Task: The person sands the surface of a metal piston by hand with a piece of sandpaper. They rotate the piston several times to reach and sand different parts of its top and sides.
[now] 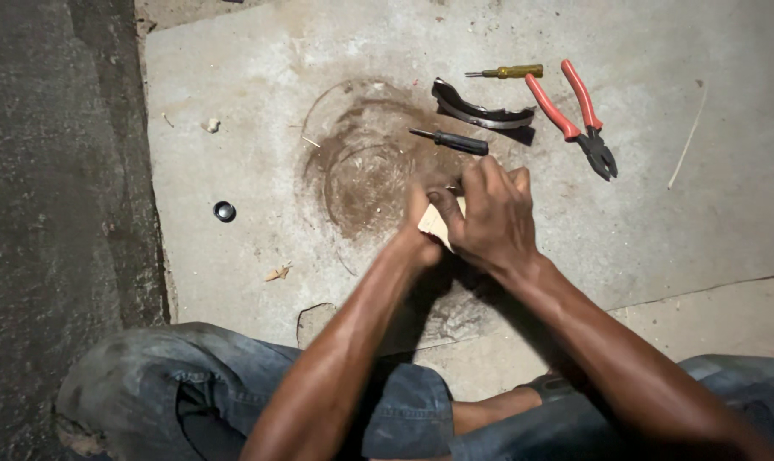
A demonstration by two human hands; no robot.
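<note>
From the head camera, both forearms reach forward from the knees and meet at the centre. The right hand point(489, 213) lies knuckles-up, fingers curled closed over a small pale piece point(433, 224), which peeks out at its nine o'clock side. The left hand point(419, 230), mostly hidden beneath, presses against that piece; its grip cannot be judged. At twelve o'clock lies a black-handled screwdriver point(451, 141), then a curved metal part point(479, 111); red-handled pliers point(579, 115) lie at one o'clock.
</note>
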